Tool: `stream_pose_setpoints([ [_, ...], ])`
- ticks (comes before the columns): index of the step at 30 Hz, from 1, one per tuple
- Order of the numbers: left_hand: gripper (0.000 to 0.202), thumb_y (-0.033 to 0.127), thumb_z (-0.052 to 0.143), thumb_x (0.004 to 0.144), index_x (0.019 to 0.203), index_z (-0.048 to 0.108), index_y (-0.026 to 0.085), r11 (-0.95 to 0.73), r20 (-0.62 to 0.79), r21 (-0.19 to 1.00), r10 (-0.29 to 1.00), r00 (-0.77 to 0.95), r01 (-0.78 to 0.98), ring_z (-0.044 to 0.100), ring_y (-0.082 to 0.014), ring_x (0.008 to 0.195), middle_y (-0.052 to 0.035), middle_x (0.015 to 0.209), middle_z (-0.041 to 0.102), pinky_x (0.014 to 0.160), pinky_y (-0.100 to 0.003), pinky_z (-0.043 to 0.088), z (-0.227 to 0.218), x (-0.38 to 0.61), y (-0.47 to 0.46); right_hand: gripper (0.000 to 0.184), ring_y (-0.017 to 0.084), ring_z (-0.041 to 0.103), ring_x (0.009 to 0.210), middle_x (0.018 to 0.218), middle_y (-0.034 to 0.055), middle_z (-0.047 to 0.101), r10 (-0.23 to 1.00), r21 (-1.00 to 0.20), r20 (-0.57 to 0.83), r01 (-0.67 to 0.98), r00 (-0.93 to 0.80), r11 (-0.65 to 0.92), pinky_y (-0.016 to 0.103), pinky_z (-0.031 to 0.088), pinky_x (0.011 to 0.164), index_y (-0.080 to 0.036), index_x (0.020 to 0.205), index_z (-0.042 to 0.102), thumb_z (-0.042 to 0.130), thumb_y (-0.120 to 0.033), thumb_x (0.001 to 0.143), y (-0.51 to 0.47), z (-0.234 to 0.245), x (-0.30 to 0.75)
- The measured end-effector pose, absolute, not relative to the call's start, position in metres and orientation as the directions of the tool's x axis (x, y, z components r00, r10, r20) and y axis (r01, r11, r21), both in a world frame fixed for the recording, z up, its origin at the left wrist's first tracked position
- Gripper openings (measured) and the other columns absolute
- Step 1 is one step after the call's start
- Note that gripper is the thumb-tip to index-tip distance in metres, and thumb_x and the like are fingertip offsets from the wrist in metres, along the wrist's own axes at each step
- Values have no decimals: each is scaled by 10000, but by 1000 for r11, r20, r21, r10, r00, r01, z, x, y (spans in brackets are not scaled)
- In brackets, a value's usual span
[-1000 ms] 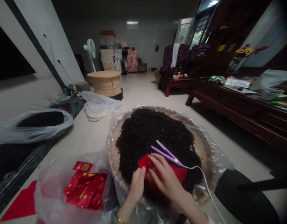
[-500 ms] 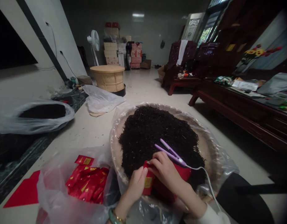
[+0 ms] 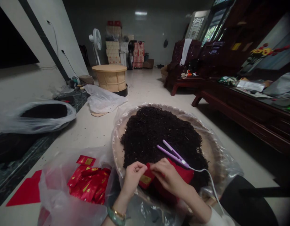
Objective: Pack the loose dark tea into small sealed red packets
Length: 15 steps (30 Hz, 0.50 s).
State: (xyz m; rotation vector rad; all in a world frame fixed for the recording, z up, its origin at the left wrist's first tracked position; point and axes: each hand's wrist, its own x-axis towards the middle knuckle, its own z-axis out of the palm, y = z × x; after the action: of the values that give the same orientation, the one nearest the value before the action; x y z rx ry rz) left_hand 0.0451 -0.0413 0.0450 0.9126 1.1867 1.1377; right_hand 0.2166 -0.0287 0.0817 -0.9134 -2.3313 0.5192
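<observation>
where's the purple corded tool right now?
Head view, right of centre and low: the purple tool lies at the dark heap's near side, just beyond the right hand.

A pale floor [image 3: 145,86] meets a grey back wall [image 3: 154,29], with dark wooden furniture [image 3: 241,111] and a window [image 3: 212,31] rightward.

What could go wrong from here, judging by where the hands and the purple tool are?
The right hand is close to the purple tool, so it might knock it; if the tool is hot, which can't be seen, a burn is possible.

The white cord crosses the tray rim, so a snag could drag the tool.

The red packet between the hands could slip onto the dark heap.
</observation>
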Motion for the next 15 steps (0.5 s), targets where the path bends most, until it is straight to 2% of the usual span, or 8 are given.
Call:
stream_pose_setpoints([
  [2,245,407,702,719,684,678,165,76,-79,996,995,-66,-47,657,-171,616,-20,638,712,603,-253,504,48,45,-41,97,168,533,688,757,27,651,765,-583,223,547,-604,601,316,372,704,-189,888,626,550,-241,917,-29,86,213],
  [4,154,316,641,779,728,707,186,-69,72,994,997,-36,80,707,-199,754,-45,779,765,725,-286,539,53,45,-42,174,186,540,723,755,36,650,803,-575,87,629,-590,524,315,368,703,-182,763,632,631,-321,867,-29,87,209],
  [6,136,245,601,812,766,723,206,-185,180,965,983,40,186,720,-203,839,-47,868,780,798,-297,541,56,43,-41,278,199,533,736,730,51,641,825,-545,3,691,-565,475,306,364,678,-176,666,611,606,-350,882,-29,85,205],
  [8,147,213,587,832,795,729,218,-243,225,928,970,97,283,722,-200,855,-42,898,781,809,-300,545,59,39,-39,307,191,523,724,725,54,642,811,-539,-18,689,-585,485,304,367,690,-175,671,608,512,-299,935,-28,82,203],
  [10,157,201,582,850,817,732,229,-263,233,885,965,123,385,720,-205,877,-38,928,779,813,-313,549,62,33,-37,267,173,524,722,769,47,659,753,-565,10,618,-658,547,318,372,762,-180,760,627,441,-208,949,-28,79,202],
  [13,177,188,568,872,852,737,238,-330,284,805,944,169,494,709,-213,929,-42,972,773,831,-338,547,64,27,-34,242,167,533,763,825,47,668,690,-589,62,532,-721,608,347,358,853,-187,823,631,418,-94,889,-29,77,202],
  [15,203,177,538,895,895,734,231,-439,382,739,898,220,510,703,-212,952,-53,971,772,835,-347,543,64,25,-33,216,172,534,782,833,46,667,680,-613,50,515,-731,599,355,362,871,-189,828,631,441,-88,860,-30,76,202],
])
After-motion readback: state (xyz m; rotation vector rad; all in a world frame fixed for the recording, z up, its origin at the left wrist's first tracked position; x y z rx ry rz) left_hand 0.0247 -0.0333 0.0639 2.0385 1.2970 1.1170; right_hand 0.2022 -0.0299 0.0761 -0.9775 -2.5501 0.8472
